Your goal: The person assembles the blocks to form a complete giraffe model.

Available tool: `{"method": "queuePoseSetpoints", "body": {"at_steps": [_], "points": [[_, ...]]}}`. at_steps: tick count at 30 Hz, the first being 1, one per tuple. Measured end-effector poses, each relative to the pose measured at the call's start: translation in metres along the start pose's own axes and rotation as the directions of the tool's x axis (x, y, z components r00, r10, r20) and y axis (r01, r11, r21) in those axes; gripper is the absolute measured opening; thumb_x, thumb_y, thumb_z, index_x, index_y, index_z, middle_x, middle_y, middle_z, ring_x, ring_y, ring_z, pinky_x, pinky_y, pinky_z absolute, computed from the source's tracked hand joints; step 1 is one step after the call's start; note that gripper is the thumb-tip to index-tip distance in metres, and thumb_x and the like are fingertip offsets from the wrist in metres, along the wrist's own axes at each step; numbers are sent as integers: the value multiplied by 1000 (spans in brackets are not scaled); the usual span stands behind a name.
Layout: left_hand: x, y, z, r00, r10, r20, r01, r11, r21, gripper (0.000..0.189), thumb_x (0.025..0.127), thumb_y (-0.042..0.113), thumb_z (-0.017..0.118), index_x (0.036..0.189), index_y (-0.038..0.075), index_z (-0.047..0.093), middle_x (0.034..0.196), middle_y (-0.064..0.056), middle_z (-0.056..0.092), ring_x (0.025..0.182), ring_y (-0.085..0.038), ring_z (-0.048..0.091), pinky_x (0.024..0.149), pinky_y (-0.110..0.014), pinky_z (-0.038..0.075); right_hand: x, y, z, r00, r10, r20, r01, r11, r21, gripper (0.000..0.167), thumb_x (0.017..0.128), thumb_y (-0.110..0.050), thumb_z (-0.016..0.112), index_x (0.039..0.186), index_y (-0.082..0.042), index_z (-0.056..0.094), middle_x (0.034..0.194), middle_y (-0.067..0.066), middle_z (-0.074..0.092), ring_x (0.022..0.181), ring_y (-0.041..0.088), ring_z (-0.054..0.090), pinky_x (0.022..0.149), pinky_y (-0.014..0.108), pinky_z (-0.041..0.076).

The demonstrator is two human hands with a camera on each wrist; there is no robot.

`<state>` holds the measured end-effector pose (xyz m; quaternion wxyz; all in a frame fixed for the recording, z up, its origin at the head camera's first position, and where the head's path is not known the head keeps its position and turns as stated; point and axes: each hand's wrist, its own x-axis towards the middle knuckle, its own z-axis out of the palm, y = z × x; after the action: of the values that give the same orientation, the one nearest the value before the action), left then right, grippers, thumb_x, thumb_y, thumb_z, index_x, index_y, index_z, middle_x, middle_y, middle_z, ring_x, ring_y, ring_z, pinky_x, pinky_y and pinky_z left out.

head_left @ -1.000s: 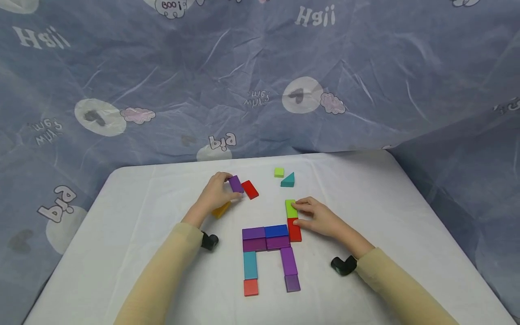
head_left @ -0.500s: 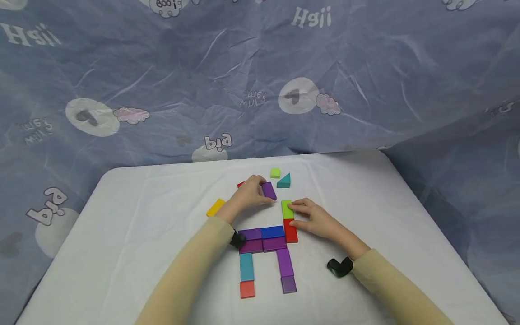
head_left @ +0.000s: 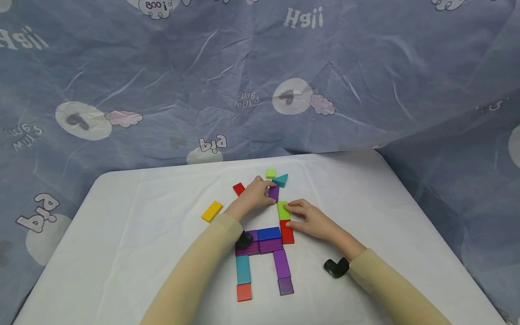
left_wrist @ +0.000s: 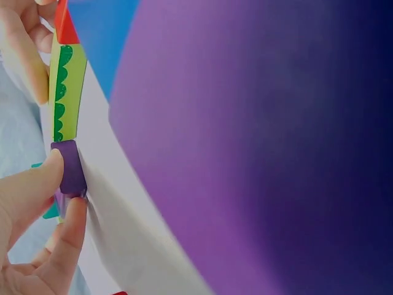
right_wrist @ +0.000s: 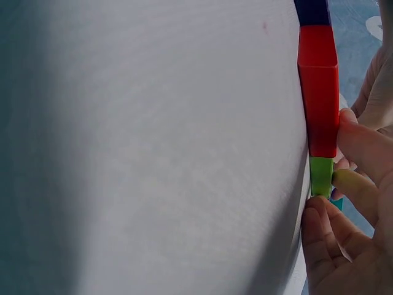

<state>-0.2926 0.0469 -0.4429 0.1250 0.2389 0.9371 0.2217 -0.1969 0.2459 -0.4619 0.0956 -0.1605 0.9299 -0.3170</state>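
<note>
My left hand pinches a purple block between thumb and fingers. In the left wrist view this purple block stands at the end of the lime block, with a red block beyond. My right hand rests beside the lime block and the red block. In the right wrist view its thumb touches the red block and a finger touches the lime block. Just behind the held block lies a teal triangle block.
Blue, purple and teal blocks form a shape nearer the front, partly behind the left wrist camera. A yellow block, a loose red block and a small lime block lie around on the white table.
My left hand has carried the purple block rightward from beside the loose red block to the lime block's far end. The teal triangle has turned slightly. My right hand stays at the lime and red blocks.
</note>
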Motion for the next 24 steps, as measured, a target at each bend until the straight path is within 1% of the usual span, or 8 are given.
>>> {"method": "queuePoseSetpoints", "body": {"at_steps": [2, 4, 7, 10, 15, 18, 22, 24], "points": [[2, 1, 1, 1000, 3, 3, -3, 1000, 3, 53, 90, 26, 73, 139, 14, 57, 124, -15, 55, 101, -21, 52, 91, -32, 51, 0, 0, 0, 1000, 2, -1, -2, 1000, -4, 59, 90, -31, 72, 142, -10, 53, 141, 15, 49, 131, 34, 49, 105, 52, 47], [3, 2, 2, 1000, 4, 10, -4, 1000, -3, 52, 93, 24, 68, 141, 11, 55, 130, -15, 54, 109, -22, 53, 98, -32, 50, 0, 0, 1, 1000, 4, -1, -4, 1000, -8, 59, 90, -32, 72, 142, -10, 53, 141, 15, 50, 131, 34, 49, 105, 52, 47], [4, 2, 2, 1000, 0, 13, 0, 1000, -12, 48, 97, 21, 63, 143, 9, 53, 138, -16, 52, 122, -25, 53, 109, -36, 45, 0, 0, 1, 1000, 10, -1, -10, 1000, -11, 59, 90, -32, 72, 142, -11, 54, 141, 14, 50, 131, 34, 49, 106, 52, 46], [4, 3, 3, 1000, 1, 5, -1, 1000, -21, 46, 97, 19, 61, 142, 9, 53, 142, -15, 51, 129, -27, 51, 112, -37, 42, 0, 0, 2, 1000, 15, -1, -15, 1000, -13, 59, 90, -33, 72, 142, -11, 54, 141, 14, 50, 131, 34, 49, 106, 51, 46], [5, 6, 5, 999, 43, 0, -43, 999, -33, 47, 95, 19, 66, 139, 7, 56, 144, -15, 51, 132, -28, 51, 112, -38, 42, 0, 1, 2, 1000, 14, -3, -14, 1000, -9, 59, 90, -33, 72, 142, -12, 54, 141, 14, 50, 131, 33, 49, 106, 51, 46], [4, 9, 4, 998, 62, 5, -62, 998, -22, 48, 94, 20, 67, 139, 6, 56, 144, -16, 51, 130, -27, 52, 112, -38, 42, 1, 3, 1, 1000, -7, -10, 7, 1000, -15, 59, 90, -31, 72, 142, -11, 54, 140, 14, 50, 130, 34, 50, 106, 51, 46], [4, 10, 3, 998, 60, 2, -60, 998, -10, 49, 94, 22, 68, 139, 6, 56, 143, -16, 52, 124, -27, 54, 111, -38, 42, 1, 4, 1, 999, -31, -18, 30, 999, -29, 59, 90, -31, 72, 142, -9, 54, 140, 14, 51, 129, 34, 50, 106, 51, 46], [4, 10, 3, 999, 54, 0, -54, 999, -9, 49, 93, 22, 69, 139, 7, 56, 142, -15, 52, 122, -26, 54, 111, -38, 43, 2, 4, 1, 1000, -26, -15, 25, 999, -25, 59, 90, -30, 72, 142, -10, 54, 140, 13, 51, 130, 33, 50, 107, 50, 45]]}}
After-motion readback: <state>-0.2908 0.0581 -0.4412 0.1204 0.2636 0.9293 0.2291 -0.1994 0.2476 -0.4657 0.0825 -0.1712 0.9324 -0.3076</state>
